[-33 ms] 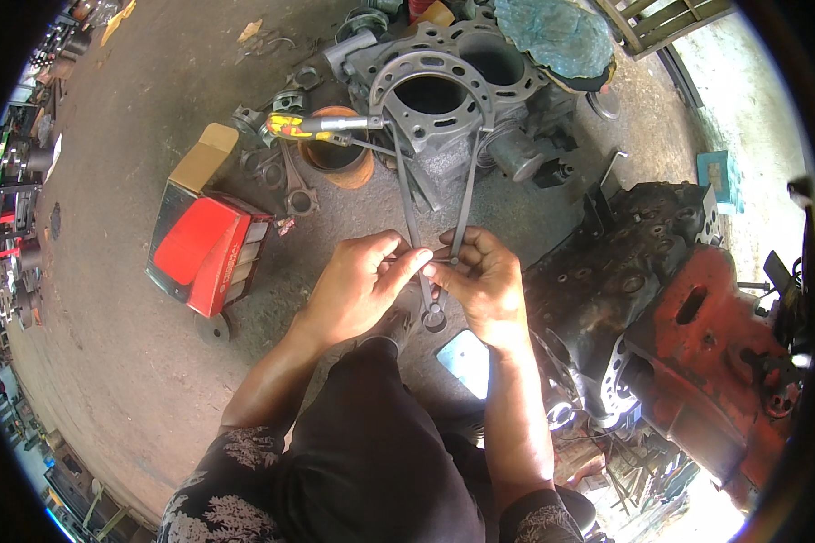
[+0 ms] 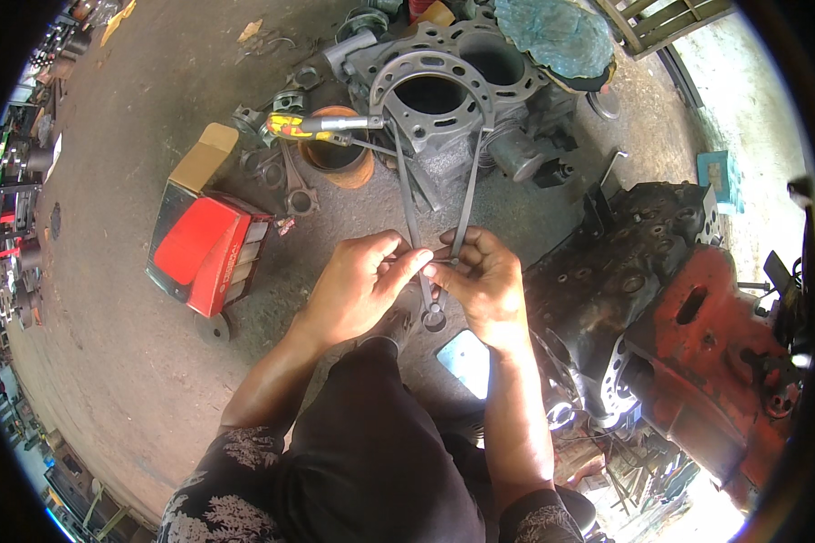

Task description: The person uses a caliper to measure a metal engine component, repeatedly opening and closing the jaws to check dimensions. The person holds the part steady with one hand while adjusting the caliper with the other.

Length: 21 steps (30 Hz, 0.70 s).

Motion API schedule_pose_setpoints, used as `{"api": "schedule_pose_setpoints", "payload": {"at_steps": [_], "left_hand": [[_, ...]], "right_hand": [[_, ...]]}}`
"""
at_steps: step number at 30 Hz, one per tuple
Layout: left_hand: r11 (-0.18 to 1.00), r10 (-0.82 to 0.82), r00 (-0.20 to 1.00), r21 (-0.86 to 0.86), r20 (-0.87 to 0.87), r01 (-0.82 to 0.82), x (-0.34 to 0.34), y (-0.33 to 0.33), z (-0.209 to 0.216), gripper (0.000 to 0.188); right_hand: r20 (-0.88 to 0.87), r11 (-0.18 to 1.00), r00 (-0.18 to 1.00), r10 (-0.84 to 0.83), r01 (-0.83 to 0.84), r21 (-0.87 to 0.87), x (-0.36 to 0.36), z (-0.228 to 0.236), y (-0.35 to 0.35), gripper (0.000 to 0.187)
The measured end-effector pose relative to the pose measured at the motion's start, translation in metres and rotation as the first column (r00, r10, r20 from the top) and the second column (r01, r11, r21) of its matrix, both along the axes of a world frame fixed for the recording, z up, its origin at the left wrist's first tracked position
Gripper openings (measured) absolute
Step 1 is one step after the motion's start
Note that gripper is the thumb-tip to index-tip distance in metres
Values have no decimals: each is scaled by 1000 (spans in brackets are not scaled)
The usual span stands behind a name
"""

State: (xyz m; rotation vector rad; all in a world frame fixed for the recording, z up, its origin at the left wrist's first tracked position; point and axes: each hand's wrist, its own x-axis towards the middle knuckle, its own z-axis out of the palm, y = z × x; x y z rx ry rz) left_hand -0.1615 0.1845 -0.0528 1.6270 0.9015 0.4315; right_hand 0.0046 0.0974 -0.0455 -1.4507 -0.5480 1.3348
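A long-legged metal spring caliper point(image 2: 466, 201) spans from my hands toward the engine block point(image 2: 448, 149), its round spring end pointing back at me. Its two leg tips sit at the near side of the front cylinder bore point(image 2: 430, 93); whether they touch the metal I cannot tell. With thumb and fingers pinched, my left hand point(image 2: 364, 282) grips the caliper around its thin cross screw. My right hand point(image 2: 484, 285) pinches the same screw from the other side, near the right leg. Parts of the screw are hidden by my fingers.
A yellow-handled ratchet point(image 2: 312, 125) lies across a rusty cylinder sleeve point(image 2: 340, 167). Connecting rods point(image 2: 297, 185) and a red box point(image 2: 204, 244) are at left. On the right stand a dark engine part point(image 2: 616, 262) and a red metal housing point(image 2: 711, 335). Blue-green plastic point(image 2: 552, 36) covers the block's far end.
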Motion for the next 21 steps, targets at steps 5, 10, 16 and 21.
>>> {"api": "schedule_pose_setpoints", "payload": {"at_steps": [5,10,16,21], "left_hand": [[1000,0,1000,26,2,0,1,1,4,31],[999,-34,999,4,-39,35,-1,2,4,29],[999,-46,996,-17,-78,44,-2,4,0,30],[999,-46,996,-19,-74,45,-2,3,-1,29]], "right_hand": [[4,1000,1000,-14,14,8,-2,1,1,38],[10,1000,1000,-9,9,-12,-1,1,2,38],[8,1000,1000,-1,1,-3,0,-2,1,38],[5,999,1000,3,-3,-32,0,-4,1,38]]}}
